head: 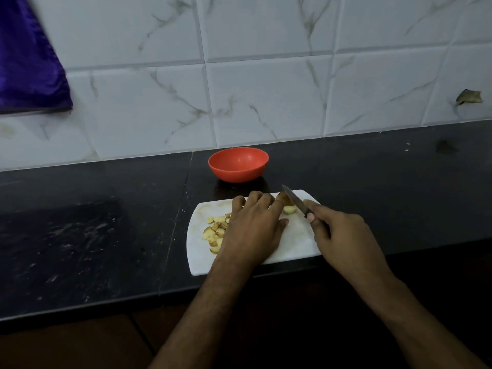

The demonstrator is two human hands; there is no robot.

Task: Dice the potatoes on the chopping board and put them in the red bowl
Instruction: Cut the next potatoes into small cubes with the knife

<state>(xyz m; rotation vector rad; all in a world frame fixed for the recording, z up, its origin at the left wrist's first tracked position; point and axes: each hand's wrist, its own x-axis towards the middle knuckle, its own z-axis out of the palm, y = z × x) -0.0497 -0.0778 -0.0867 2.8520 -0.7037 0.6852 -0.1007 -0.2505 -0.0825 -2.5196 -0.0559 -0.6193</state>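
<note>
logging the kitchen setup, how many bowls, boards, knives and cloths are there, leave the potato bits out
red bowl: 1
white chopping board: 1
knife: 1
purple cloth: 1
total: 4
</note>
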